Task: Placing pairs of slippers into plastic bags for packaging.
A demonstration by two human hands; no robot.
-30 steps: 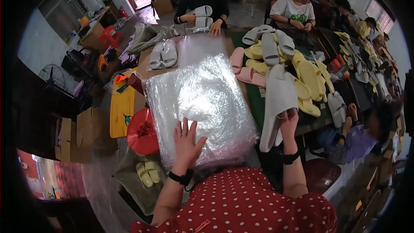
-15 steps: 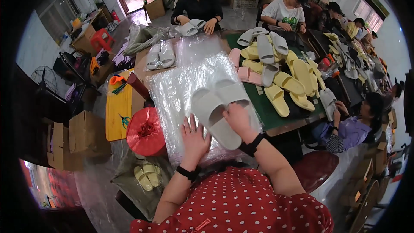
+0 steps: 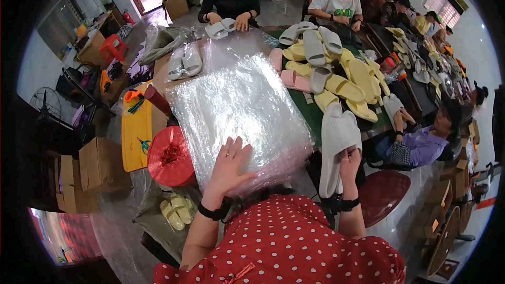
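My left hand (image 3: 229,167) lies open, fingers spread, on a stack of clear plastic bags (image 3: 226,105) in front of me. Off the stack's right edge, my right hand (image 3: 350,171) grips a pair of pale grey slippers (image 3: 338,134) held upright, soles partly turned away. Just beyond them, a heap of yellow slippers (image 3: 344,88), grey and pink ones covers a green tabletop (image 3: 305,106).
A red roll of plastic twine (image 3: 169,159) stands left of the bags, beside a yellow board (image 3: 138,139) with scissors (image 3: 144,145). Bagged grey slippers (image 3: 184,62) lie at the far left corner. Co-workers sit across and to the right; a red stool (image 3: 383,194) is near my right arm.
My right hand has carried the grey slippers right, off the bag stack, and turned them upright. My left hand stays on the bags, fingers a little more spread. The whole view has shifted slightly.
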